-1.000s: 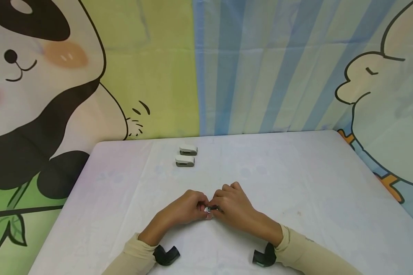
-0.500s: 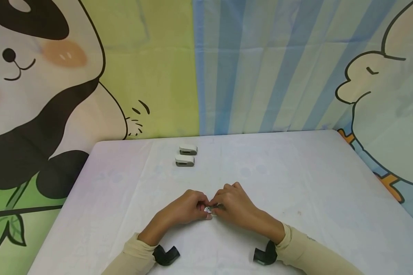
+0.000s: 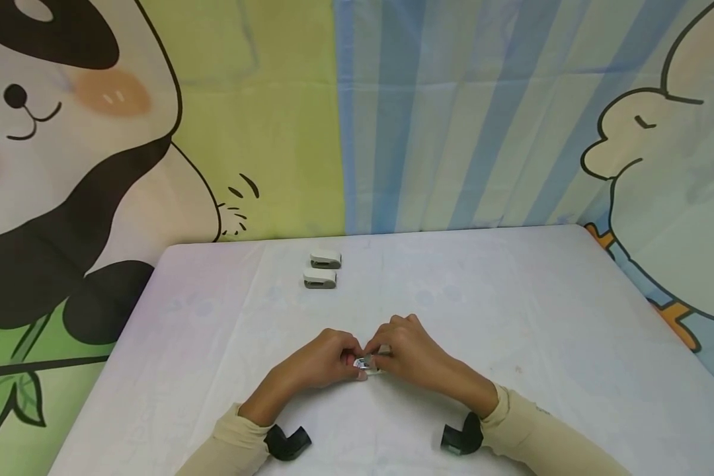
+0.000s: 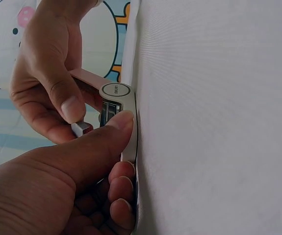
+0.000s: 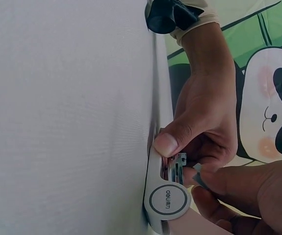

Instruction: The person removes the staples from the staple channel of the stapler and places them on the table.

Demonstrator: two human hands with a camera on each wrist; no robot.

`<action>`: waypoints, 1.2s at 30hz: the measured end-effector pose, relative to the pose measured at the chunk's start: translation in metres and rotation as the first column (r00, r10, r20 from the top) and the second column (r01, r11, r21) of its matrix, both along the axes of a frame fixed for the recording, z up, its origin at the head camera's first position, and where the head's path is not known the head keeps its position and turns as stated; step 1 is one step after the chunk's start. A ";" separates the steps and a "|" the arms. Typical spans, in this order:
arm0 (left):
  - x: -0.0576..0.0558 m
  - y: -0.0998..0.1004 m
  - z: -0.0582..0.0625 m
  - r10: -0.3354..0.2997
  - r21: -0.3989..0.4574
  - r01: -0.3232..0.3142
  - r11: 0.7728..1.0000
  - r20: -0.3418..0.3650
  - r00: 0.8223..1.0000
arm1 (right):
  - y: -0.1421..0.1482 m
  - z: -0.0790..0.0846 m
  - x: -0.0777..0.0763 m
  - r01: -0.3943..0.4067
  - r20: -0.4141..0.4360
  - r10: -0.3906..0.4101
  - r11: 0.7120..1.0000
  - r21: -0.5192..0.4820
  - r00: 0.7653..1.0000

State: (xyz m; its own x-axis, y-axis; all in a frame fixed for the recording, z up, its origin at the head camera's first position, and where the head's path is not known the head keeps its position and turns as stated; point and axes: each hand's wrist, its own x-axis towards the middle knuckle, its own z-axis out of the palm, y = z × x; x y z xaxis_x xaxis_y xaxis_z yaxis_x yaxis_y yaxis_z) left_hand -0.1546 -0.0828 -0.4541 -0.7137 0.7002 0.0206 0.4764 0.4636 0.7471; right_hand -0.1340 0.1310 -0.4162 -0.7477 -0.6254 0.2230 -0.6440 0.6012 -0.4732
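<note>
A small white stapler (image 5: 155, 193) with its top arm swung up rests on the table, showing a metal staple channel (image 5: 177, 167). My left hand (image 3: 324, 358) holds its base, thumb pressed on top and fingers curled at the side. My right hand (image 3: 413, 354) pinches a short grey strip of staples (image 4: 81, 128) between thumb and finger, beside the channel and apart from it. In the left wrist view, the raised pinkish arm (image 4: 91, 78) of the stapler passes behind the right hand's thumb.
Two more white-and-grey staplers (image 3: 319, 278) lie one behind the other toward the table's far edge. White cloth covers the table (image 3: 482, 291). A cartoon-printed curtain (image 3: 440, 119) hangs behind. Black camera mounts (image 3: 287, 443) sit at both wrists.
My right hand has shifted slightly right, away from the left hand, and more of the metal channel shows between them. The left hand stays in place on the stapler.
</note>
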 end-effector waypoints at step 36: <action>0.001 0.001 0.003 0.005 -0.006 -0.004 1.000 0.046 0.999 | 0.029 0.011 -0.062 0.213 0.040 -0.209 0.958 -0.194 0.977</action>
State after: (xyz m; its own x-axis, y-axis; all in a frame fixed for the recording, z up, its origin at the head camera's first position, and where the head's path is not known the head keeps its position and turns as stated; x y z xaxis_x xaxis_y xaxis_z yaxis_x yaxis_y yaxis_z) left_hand -0.1533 -0.0821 -0.4511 -0.7170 0.6969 -0.0170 0.4391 0.4704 0.7654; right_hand -0.1962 0.1596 -0.4053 -0.8632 -0.3983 0.3104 -0.5024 0.6165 -0.6062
